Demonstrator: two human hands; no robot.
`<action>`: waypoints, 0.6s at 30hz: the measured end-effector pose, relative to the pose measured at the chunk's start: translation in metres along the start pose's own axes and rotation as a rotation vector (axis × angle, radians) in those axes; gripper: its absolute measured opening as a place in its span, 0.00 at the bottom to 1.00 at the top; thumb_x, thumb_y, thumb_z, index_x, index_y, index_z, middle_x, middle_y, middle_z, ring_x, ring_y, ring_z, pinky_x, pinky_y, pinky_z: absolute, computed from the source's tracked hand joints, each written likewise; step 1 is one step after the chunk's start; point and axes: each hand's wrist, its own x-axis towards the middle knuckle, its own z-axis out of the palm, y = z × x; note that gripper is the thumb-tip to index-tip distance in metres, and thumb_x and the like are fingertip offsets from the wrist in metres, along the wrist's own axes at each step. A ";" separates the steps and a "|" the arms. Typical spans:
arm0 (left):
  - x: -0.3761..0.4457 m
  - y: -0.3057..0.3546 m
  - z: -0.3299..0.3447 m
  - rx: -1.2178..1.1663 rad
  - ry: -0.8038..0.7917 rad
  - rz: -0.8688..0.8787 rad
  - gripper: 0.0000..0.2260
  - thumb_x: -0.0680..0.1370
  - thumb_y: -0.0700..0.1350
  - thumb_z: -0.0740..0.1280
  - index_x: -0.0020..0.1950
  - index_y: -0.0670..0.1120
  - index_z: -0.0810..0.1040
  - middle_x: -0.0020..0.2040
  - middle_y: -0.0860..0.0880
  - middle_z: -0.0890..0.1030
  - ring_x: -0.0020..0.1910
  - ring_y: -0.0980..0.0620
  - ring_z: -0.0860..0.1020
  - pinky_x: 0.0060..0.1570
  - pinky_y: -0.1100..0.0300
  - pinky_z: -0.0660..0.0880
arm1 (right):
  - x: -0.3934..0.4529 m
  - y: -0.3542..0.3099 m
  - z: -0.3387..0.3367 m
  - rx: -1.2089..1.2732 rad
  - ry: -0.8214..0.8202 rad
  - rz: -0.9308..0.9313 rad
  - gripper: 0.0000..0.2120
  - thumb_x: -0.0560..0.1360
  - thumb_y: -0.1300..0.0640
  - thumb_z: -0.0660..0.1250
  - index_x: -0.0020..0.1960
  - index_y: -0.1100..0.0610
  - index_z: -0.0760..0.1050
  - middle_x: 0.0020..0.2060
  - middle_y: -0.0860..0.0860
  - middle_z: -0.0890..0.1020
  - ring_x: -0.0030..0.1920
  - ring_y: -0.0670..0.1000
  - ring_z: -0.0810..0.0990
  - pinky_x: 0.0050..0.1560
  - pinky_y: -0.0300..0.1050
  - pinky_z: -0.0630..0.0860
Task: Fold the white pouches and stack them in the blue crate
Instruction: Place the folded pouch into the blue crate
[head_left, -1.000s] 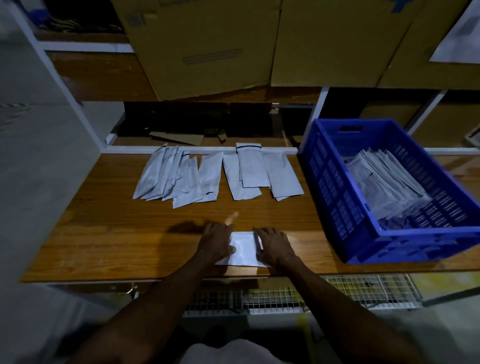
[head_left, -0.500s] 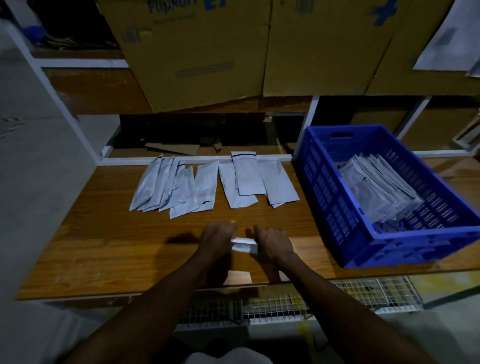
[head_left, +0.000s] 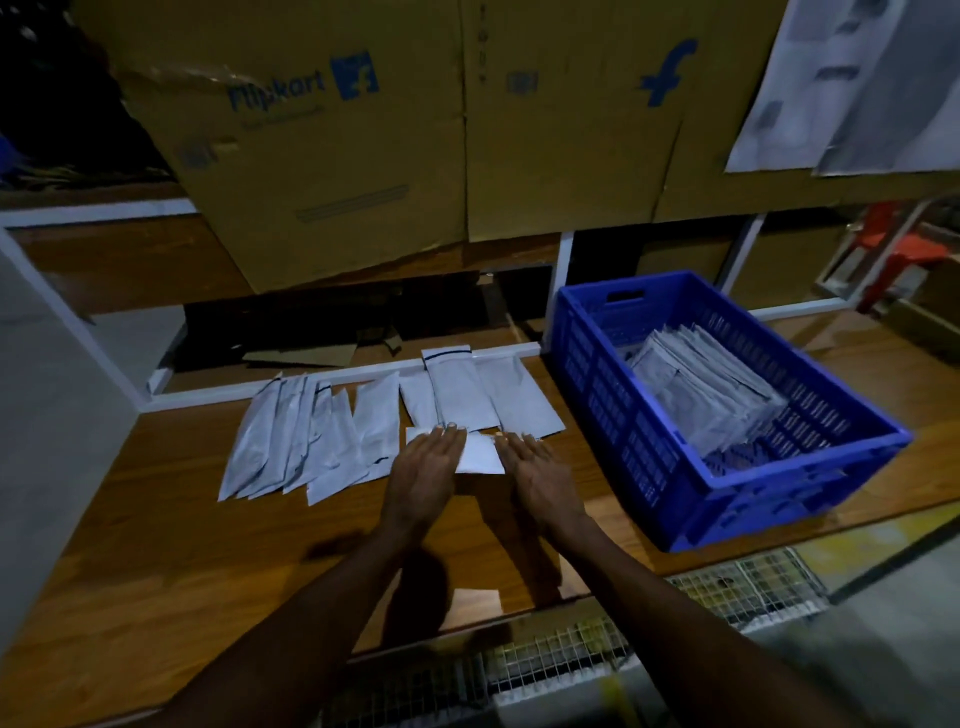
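We see both hands further up the brown wooden table (head_left: 156, 519) than before; the left hand (head_left: 427, 466) and right hand (head_left: 540, 470) now press flat, fingers straight, on the folded white plastic pouch (head_left: 478, 454); half a second ago they pinched it.

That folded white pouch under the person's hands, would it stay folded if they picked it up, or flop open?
The folded pouch looks thin and flat like the unfolded ones, so it is probably light and floppy. Both the left hand and the right hand press it flat, which suggests the crease may spring open. Its smooth surface would likely slide easily on the wooden table.
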 end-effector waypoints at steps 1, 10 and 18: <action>0.007 0.003 -0.006 0.008 0.024 0.015 0.32 0.65 0.35 0.78 0.69 0.42 0.76 0.66 0.43 0.79 0.66 0.44 0.77 0.65 0.47 0.73 | 0.002 0.002 -0.007 0.010 0.031 0.010 0.31 0.83 0.54 0.58 0.81 0.56 0.49 0.79 0.57 0.58 0.79 0.58 0.56 0.78 0.54 0.52; 0.092 0.049 -0.052 0.106 0.244 0.179 0.33 0.61 0.40 0.82 0.66 0.42 0.79 0.59 0.41 0.83 0.57 0.42 0.82 0.59 0.46 0.77 | 0.013 0.054 -0.093 0.041 0.209 0.090 0.33 0.75 0.63 0.69 0.77 0.59 0.62 0.75 0.59 0.67 0.74 0.60 0.65 0.72 0.55 0.64; 0.176 0.138 -0.069 0.038 0.334 0.340 0.25 0.67 0.37 0.75 0.64 0.47 0.81 0.57 0.45 0.84 0.56 0.46 0.82 0.64 0.48 0.72 | -0.021 0.153 -0.153 0.058 0.278 0.201 0.26 0.78 0.62 0.60 0.76 0.58 0.65 0.72 0.57 0.71 0.70 0.60 0.71 0.62 0.54 0.70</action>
